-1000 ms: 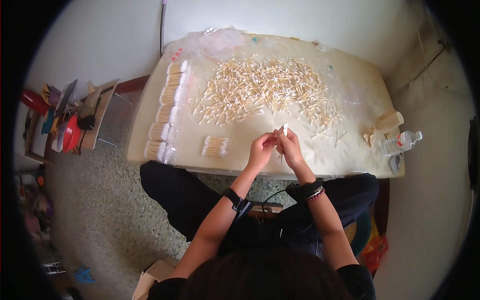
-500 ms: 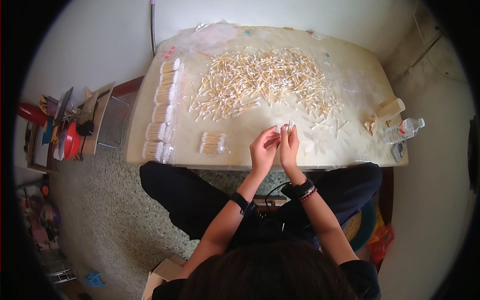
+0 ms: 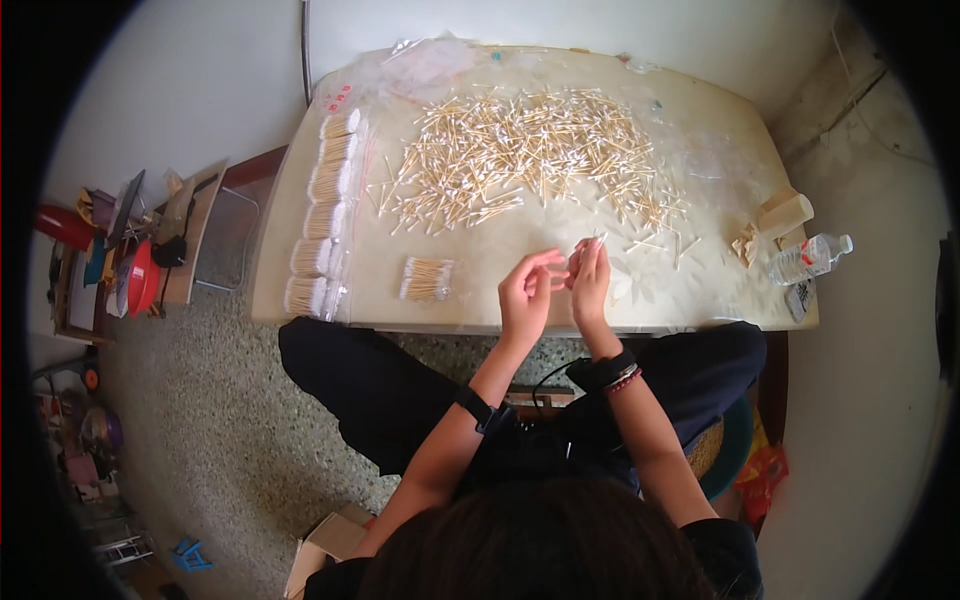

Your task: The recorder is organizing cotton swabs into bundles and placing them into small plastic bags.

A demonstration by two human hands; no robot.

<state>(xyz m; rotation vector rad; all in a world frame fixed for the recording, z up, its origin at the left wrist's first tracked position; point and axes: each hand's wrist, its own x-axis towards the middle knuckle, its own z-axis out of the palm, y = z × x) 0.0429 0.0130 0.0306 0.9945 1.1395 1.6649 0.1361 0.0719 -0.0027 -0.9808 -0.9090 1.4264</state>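
Note:
Over the near middle of the table, my right hand (image 3: 590, 285) is closed around a few cotton swabs (image 3: 600, 237), whose white tips show above the fingers. Just left of it is my left hand (image 3: 525, 300), fingers bent but apart, with nothing visible in it. Beyond both hands spreads a large loose pile of cotton swabs (image 3: 540, 150) with wooden sticks. A small flat bundle of swabs (image 3: 427, 279) lies to the left of my hands. Along the table's left side runs a row of packed swab bundles (image 3: 325, 220) in clear plastic.
Clear plastic bags (image 3: 430, 65) lie at the table's far left. A clear bottle (image 3: 805, 260), a beige cylinder (image 3: 785, 216) and crumpled brown paper (image 3: 745, 245) stand by the right edge. Below is an open cardboard box (image 3: 330, 540) on the floor.
My hands have moved slightly apart; the left fingers have opened away from the right hand. The right hand has shifted a little right, keeping the swabs.

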